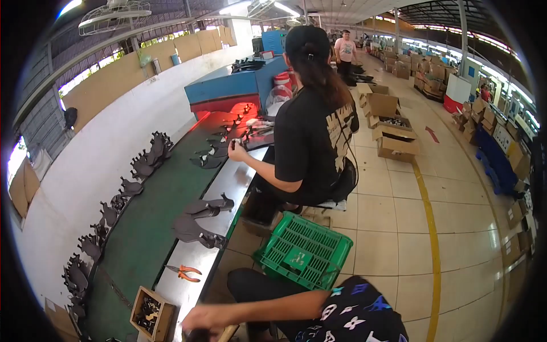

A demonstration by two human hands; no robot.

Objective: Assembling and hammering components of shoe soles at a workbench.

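Note:
My right hand [206, 319] is at the lower edge, over the near end of the shiny metal bench strip [181, 288]. It is blurred, and its fingers are mostly hidden. A dark thing [199, 335] lies right under it, too cut off to name. A pale wooden piece [228, 333] sticks out beside the wrist. My left hand is out of the picture. Left of the right hand, a wooden box [170, 317] holds small dark parts. Farther up the strip lie orange-handled pliers [185, 273], then a few dark flat pieces with knobbed ends [196, 231].
A green conveyor belt [134, 239] runs along the left, lined with more dark pieces [108, 214]. An upturned green plastic crate [305, 251] stands right of the bench. Ahead sits a co-worker in black [310, 125], near a blue machine [228, 85]. Cardboard boxes [396, 142] stand on the tiled floor.

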